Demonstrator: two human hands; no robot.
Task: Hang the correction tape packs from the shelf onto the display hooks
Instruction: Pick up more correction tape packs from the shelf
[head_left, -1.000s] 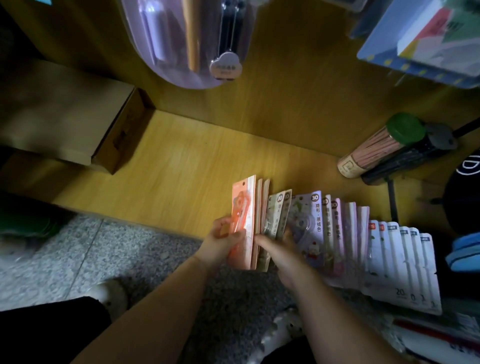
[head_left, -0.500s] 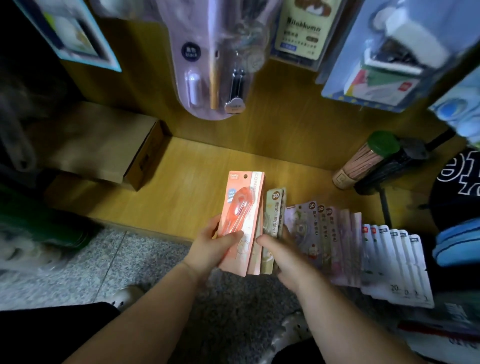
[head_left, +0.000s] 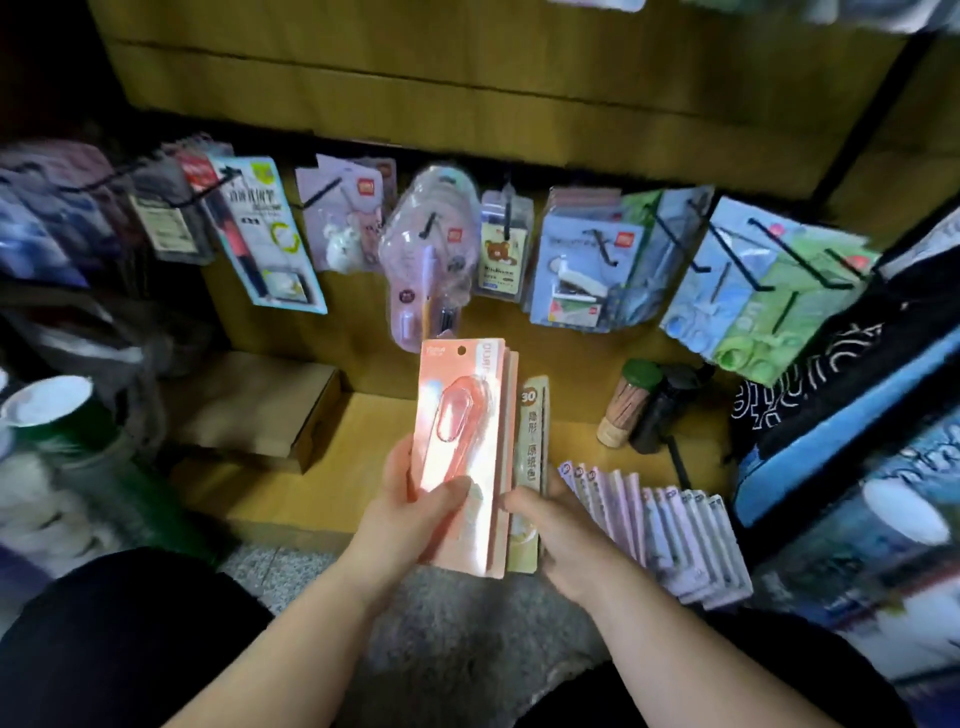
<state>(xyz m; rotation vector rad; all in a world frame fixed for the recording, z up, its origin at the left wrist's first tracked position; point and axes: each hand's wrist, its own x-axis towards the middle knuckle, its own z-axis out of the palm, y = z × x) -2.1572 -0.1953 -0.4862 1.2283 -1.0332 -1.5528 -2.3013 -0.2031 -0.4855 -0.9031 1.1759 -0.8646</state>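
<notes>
My left hand (head_left: 410, 512) is clamped on a small bundle of flat carded correction tape packs. The salmon-pink front pack (head_left: 460, 452) stands upright, facing me. The thumb presses across its lower front and the fingers wrap behind its left edge. My right hand (head_left: 558, 540) closes on the bundle's right side, thumb tip at the pink pack's edge, fingers curled behind the beige pack marked 30 (head_left: 531, 467) at the back. Just right of that hand, a fanned row of lilac and white packs (head_left: 660, 525) lies on the yellow wooden shelf (head_left: 363, 467). Above the grip, black wire display hooks (head_left: 675, 241) carry hanging stationery. Left of it sits a brown cardboard box (head_left: 260, 410).
</notes>
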